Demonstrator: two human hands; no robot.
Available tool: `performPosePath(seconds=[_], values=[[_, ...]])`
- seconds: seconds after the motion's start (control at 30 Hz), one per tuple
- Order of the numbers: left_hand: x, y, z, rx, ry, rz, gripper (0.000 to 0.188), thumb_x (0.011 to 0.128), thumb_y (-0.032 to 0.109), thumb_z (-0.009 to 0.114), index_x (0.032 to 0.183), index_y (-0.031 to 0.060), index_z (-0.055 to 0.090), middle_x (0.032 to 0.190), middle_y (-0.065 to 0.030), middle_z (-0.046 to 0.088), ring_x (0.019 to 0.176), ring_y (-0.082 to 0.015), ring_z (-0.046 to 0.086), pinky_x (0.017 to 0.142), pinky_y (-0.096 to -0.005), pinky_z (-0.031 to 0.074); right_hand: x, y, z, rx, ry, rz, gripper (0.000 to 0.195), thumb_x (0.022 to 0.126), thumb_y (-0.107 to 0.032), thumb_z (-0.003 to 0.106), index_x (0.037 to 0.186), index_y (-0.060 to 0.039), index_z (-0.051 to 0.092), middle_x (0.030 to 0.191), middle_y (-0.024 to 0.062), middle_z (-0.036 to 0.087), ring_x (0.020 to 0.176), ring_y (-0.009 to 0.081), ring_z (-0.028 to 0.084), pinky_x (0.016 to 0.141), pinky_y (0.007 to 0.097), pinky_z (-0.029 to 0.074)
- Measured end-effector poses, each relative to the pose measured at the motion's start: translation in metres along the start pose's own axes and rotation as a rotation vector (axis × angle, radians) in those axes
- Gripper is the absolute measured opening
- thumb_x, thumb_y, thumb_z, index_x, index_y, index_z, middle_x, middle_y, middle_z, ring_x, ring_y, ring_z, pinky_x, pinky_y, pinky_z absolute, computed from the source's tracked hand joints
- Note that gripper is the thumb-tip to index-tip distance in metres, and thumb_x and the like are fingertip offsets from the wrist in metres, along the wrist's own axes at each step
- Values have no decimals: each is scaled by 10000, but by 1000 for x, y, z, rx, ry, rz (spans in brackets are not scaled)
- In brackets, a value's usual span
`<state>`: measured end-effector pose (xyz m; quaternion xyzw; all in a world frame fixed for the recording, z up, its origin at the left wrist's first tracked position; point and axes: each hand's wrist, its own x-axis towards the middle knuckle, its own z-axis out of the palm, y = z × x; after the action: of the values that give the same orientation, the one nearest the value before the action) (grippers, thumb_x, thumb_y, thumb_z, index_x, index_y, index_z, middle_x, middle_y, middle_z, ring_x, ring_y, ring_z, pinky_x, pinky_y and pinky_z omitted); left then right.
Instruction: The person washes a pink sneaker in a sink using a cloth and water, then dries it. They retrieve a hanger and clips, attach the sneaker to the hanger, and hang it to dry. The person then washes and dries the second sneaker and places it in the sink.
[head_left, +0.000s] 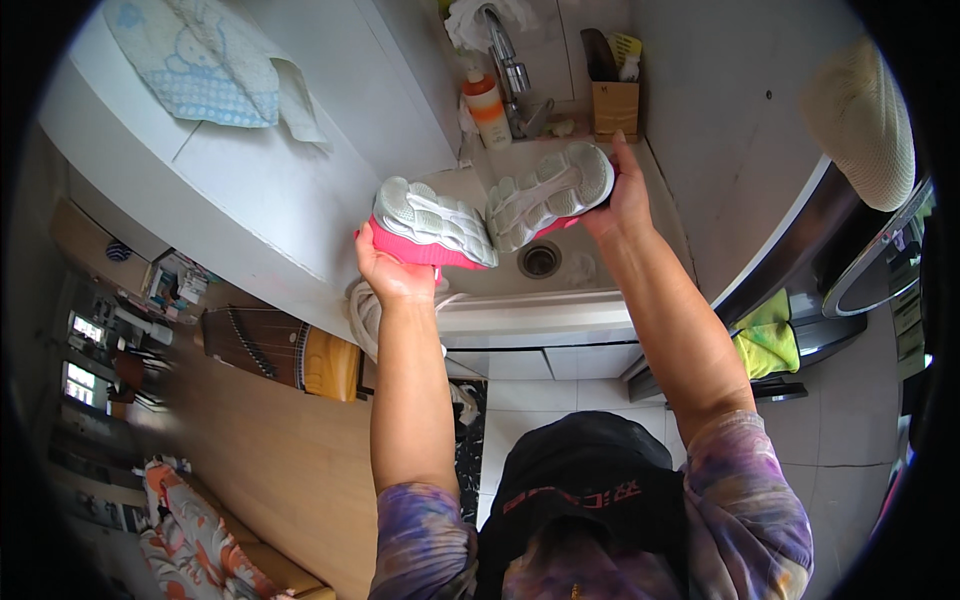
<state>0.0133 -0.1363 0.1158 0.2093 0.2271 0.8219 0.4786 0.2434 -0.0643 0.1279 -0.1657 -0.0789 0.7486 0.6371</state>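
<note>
Over a white sink (495, 291), a pair of pink sneakers is held with the pale, chunky soles turned up. My left hand (397, 274) grips the left sneaker (435, 217) from below, thumb by its heel. My right hand (626, 195) has hold of the right sneaker (551, 196) at its heel, with the thumb raised along the outside. The two toes meet or nearly meet in the middle. Most of each upper is hidden beneath its sole. Below the right sneaker shows the sink's drain (540, 259).
Behind the sink stand a chrome faucet (506, 64), a pump bottle (487, 109) and a tan box (615, 109) holding small items. A towel (210, 75) hangs at upper left. Walls close in on both sides. A white hose (365, 319) lies by the left wall; a yellow-green cloth (766, 341) hangs right.
</note>
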Motion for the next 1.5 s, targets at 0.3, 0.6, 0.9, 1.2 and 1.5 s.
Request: performPosePath(seconds=[0.3, 0.6, 0.9, 1.2, 1.5], values=[[-15, -16, -7, 48, 18, -29, 454, 876, 377, 411, 1160, 39, 521, 1194, -93, 540, 1113, -259, 502, 955, -417, 387, -16, 9, -9, -89, 30, -17, 376, 888, -372, 538, 1012, -18, 509, 914, 130, 599, 866, 279, 591, 789, 455, 489], [-38, -38, -16, 91, 126, -29, 469, 856, 396, 488, 1162, 42, 519, 1183, -83, 544, 1117, -242, 499, 953, -401, 377, -27, 21, -34, -139, 105, -164, 261, 865, -283, 594, 944, -53, 501, 824, 61, 536, 761, 204, 559, 719, 378, 491], [-55, -45, -11, 105, 182, -8, 512, 861, 447, 507, 1169, 38, 516, 1190, -87, 540, 1112, -227, 498, 946, -389, 372, -40, 24, -38, -135, 93, -215, 238, 846, -270, 634, 824, -91, 479, 705, 11, 509, 656, 137, 524, 619, 294, 475], [-62, -48, -8, 200, 117, -13, 518, 882, 452, 481, 1212, 53, 482, 1239, -75, 507, 1149, -223, 463, 963, -388, 354, -42, 27, -41, -139, 141, -230, 249, 845, -284, 636, 800, -98, 476, 693, 16, 517, 639, 135, 521, 605, 291, 469], [-63, -51, -3, 200, 136, 52, 516, 890, 480, 486, 1168, 46, 497, 1162, -64, 539, 1066, -181, 510, 866, -335, 395, -44, 23, -37, -108, 131, -280, 225, 852, -264, 627, 814, -93, 485, 739, 11, 521, 690, 130, 521, 655, 294, 465]])
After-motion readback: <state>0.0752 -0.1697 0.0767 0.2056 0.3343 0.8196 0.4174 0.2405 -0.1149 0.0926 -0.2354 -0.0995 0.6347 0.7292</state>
